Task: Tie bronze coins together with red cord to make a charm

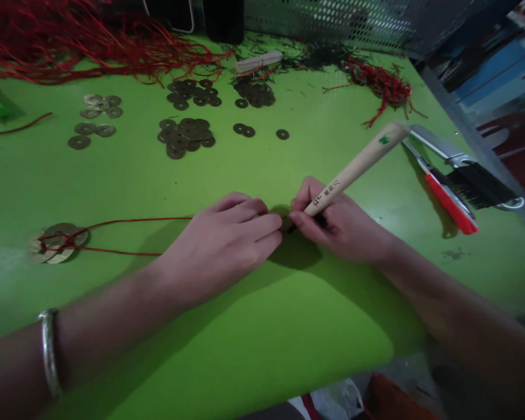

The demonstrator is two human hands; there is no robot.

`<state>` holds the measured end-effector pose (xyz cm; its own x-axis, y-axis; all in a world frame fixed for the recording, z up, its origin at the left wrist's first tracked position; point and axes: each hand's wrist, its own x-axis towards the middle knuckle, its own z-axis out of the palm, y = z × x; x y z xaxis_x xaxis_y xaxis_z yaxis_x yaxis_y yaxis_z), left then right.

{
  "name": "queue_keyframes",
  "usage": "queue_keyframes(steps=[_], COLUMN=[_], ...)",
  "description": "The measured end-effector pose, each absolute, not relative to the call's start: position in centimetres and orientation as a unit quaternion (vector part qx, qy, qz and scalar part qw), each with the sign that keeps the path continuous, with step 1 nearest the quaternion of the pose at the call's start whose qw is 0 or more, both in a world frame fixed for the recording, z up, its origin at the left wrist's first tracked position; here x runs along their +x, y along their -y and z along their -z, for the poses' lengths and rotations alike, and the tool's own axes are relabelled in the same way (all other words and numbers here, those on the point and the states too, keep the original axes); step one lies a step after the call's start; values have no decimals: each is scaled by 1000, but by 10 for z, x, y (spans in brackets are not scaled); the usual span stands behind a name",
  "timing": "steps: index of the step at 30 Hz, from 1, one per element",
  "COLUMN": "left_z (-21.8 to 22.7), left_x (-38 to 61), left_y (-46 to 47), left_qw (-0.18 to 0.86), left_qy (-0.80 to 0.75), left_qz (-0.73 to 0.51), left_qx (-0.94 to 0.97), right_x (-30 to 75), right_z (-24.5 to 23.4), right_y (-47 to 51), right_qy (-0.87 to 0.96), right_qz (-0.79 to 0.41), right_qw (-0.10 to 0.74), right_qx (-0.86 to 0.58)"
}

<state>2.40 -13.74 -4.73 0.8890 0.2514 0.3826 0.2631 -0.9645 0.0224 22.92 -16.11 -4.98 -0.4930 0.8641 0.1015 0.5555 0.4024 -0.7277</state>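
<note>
My left hand point(227, 239) is closed, palm down, its fingertips pinched together near the table's middle. Two taut strands of red cord point(126, 220) run beneath it from a cluster of overlapping brass coins point(63, 244) on the left, which the cord ties across. A small brassy-brown bit shows at the left fingertips; its shape is mostly hidden. My right hand point(332, 219) grips a slim wooden-handled tool point(359, 163) with dark writing and a green mark. The handle slants up to the right, and a dark tip points down at the left fingertips.
Holed coins lie in piles point(187, 135) and singly point(282, 134) beyond my hands. Loose red cords point(91, 46) spread at the back left, with red scraps point(378, 84) back right. A red-handled cutter point(450, 201) and a black-bristled brush point(481, 184) lie right, and a perforated metal panel point(332, 26) stands behind.
</note>
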Motion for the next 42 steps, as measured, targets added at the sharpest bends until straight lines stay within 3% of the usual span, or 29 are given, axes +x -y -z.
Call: queue_keyframes(steps=[5, 22, 42], left_z=[46, 47, 47], left_x=[24, 25, 25], left_y=[138, 138, 137], left_qw=[15, 5, -4], left_qy=[136, 137, 132], left_qz=[187, 188, 190], left_qx=[-973, -973, -973], right_x=[232, 231, 234], right_z=[55, 51, 56], right_y=[160, 161, 161], right_qy=[786, 814, 794], right_qz=[-327, -288, -312], right_qw=[292, 243, 302], right_qx=[-436, -441, -426])
